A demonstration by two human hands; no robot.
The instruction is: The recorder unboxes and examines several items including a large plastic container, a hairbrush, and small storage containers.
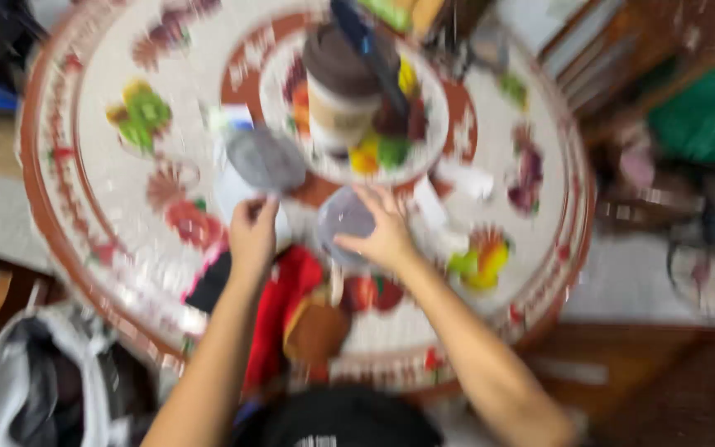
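Observation:
The frame is blurred by motion. My left hand [251, 233] is closed on the edge of a round grey lid-like disc [265, 159], held just above the table. My right hand [382, 230] lies over a clear, greyish round container [343, 220] near the table's front, fingers curled on its rim. Both things sit in front of a brown-lidded paper cup [341, 93] on a raised central plate.
A round table [109, 190] with a brown rim and fruit pictures. A dark blue tool [367, 51] leans by the cup. Red and black cloth [285, 291] lies at the near edge. A grey bag [39, 377] stands at lower left, wooden furniture at right.

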